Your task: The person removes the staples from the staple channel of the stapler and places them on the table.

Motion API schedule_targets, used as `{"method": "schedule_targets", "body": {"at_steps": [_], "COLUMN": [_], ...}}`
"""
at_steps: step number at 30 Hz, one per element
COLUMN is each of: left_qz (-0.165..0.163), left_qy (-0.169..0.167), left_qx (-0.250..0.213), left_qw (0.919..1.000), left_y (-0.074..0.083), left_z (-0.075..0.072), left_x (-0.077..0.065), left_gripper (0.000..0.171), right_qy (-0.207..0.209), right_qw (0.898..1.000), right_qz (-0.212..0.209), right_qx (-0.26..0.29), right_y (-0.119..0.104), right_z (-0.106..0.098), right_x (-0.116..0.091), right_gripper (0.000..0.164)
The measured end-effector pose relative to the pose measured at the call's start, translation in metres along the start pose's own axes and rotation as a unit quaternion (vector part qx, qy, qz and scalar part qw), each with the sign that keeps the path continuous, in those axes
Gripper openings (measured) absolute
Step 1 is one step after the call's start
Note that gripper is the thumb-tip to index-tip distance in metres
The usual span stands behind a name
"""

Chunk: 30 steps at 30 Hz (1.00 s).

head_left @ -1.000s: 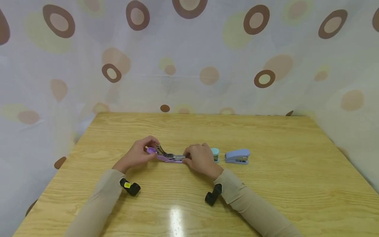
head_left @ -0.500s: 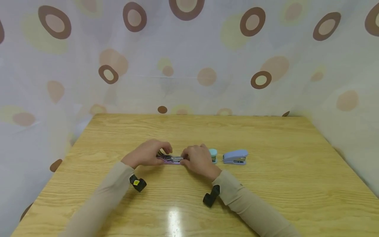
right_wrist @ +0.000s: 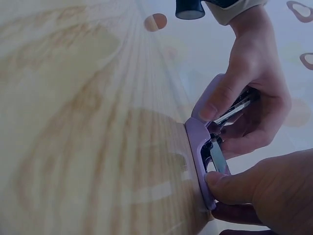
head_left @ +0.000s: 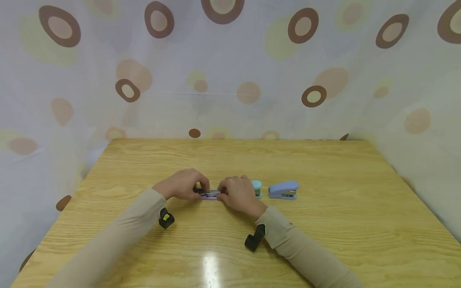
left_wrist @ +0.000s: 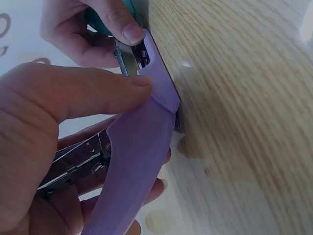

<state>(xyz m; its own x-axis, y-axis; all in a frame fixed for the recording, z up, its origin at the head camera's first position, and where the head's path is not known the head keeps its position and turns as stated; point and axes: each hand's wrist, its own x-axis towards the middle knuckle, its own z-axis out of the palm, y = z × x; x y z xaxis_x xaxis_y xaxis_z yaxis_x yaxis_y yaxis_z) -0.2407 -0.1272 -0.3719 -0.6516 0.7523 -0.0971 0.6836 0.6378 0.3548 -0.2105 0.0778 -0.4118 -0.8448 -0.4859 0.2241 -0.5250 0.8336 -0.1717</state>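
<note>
A light purple stapler (left_wrist: 139, 142) lies at the middle of the table, its top cover swung back to the left and its metal magazine (head_left: 212, 193) bared. My left hand (head_left: 183, 184) grips it around the hinge; in the left wrist view the thumb presses the purple side and other fingers curl behind the cover. With thumb and fingers, my right hand (head_left: 237, 194) pinches the front end of the stapler's base, also visible in the right wrist view. From the head, the left hand hides most of the cover.
Just right of my right hand stands a mint green stapler (head_left: 257, 188), partly hidden by that hand. Farther right is a blue stapler (head_left: 283, 190). The wooden table (head_left: 324, 240) ends at a patterned cloth (head_left: 223, 108) behind.
My left hand has moved right, from the end of the swung-back cover to the hinge area. The right hand stays on the base. The view has shifted slightly.
</note>
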Motion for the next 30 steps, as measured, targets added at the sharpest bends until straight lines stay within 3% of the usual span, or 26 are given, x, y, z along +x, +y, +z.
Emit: {"method": "schedule_targets", "body": {"at_steps": [16,24,30], "left_qz": [0.031,0.022,0.016], "left_qy": [-0.036,-0.003,-0.003], "left_qx": [-0.013,0.003,-0.013], "left_qw": [0.9988,0.9997,0.9998], "left_y": [-0.0024,0.0013,-0.0011], "left_z": [-0.0017,-0.0037,0.0002], "left_x": [0.0014,0.0060,0.0030], "left_gripper": [0.018,0.015,0.013], "right_qy": [0.004,0.012,0.003], "right_qw": [1.000,1.000,1.000], "right_qz": [-0.011,-0.006,-0.008], "right_qx": [0.003,-0.012,0.024], "right_y": [-0.0007,0.0021,-0.0008], "right_z": [0.0016,-0.0006,-0.0027], "right_x": [-0.0008,0.0007,0.0017], "right_gripper": [0.015,0.015,0.019]}}
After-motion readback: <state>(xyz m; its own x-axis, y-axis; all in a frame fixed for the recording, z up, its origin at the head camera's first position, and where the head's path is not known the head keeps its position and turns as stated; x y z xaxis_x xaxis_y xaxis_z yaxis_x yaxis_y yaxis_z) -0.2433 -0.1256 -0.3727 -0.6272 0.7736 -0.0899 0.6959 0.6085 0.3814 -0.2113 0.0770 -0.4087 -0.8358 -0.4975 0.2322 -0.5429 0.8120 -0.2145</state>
